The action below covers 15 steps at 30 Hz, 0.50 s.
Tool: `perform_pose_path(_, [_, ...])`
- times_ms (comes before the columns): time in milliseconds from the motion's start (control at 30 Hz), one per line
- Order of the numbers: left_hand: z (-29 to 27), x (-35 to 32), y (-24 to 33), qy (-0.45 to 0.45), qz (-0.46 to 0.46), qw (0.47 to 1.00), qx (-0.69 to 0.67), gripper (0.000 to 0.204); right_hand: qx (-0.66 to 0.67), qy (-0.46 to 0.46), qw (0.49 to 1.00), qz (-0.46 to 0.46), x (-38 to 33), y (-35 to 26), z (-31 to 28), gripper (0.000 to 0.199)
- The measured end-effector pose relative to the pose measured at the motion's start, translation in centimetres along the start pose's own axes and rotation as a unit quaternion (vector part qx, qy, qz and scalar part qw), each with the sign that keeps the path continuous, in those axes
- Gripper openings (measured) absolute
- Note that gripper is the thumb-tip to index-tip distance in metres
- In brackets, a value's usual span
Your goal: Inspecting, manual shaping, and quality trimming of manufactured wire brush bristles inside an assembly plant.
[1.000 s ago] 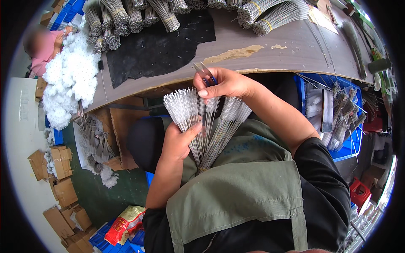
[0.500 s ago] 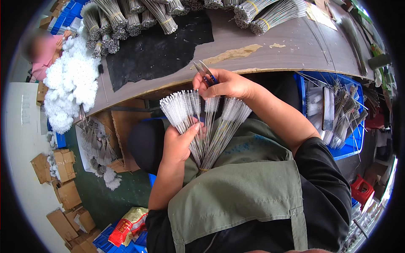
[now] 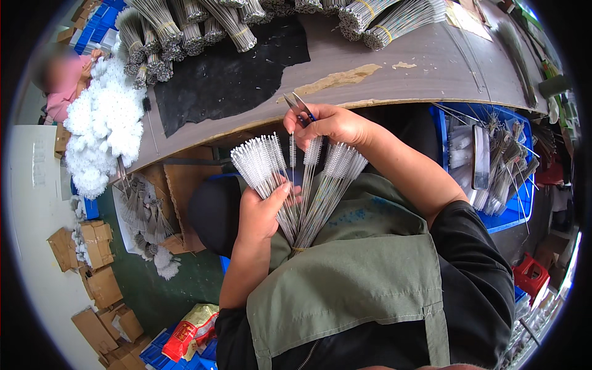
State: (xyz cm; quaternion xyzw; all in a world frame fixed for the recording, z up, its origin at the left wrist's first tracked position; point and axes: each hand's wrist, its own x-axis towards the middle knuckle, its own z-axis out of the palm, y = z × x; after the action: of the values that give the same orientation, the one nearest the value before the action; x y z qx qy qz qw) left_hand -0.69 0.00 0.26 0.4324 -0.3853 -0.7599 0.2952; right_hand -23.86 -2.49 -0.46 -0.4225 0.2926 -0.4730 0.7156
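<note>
Left hand (image 3: 262,213) closed around the wire stems of a fanned bundle of white bristle brushes (image 3: 296,185), thumb pressed across them, low over the green apron (image 3: 345,290). Right hand (image 3: 333,126) at the fan's far tips, fingers pinching one brush head, with what looks like small scissors (image 3: 300,106) held alongside. Farther off, grey counter (image 3: 407,55) with a black mat (image 3: 228,74) and tied brush bundles (image 3: 203,24). Right, blue bin (image 3: 487,160) of wires.
</note>
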Motion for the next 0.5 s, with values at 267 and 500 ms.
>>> perform_pose_path(267, [-0.1, 0.2, 0.0, -0.023, 0.006, 0.999, 0.025, 0.011, -0.074, -0.022, 0.995, -0.067, 0.5, 0.2, 0.5, 0.023])
perform_pose_path(500, [0.4, 0.1, 0.3, -0.018, -0.005, 1.0, 0.017, 0.013, -0.121, -0.055, 0.985, -0.107, 1.2, 0.4, -0.4, 0.04])
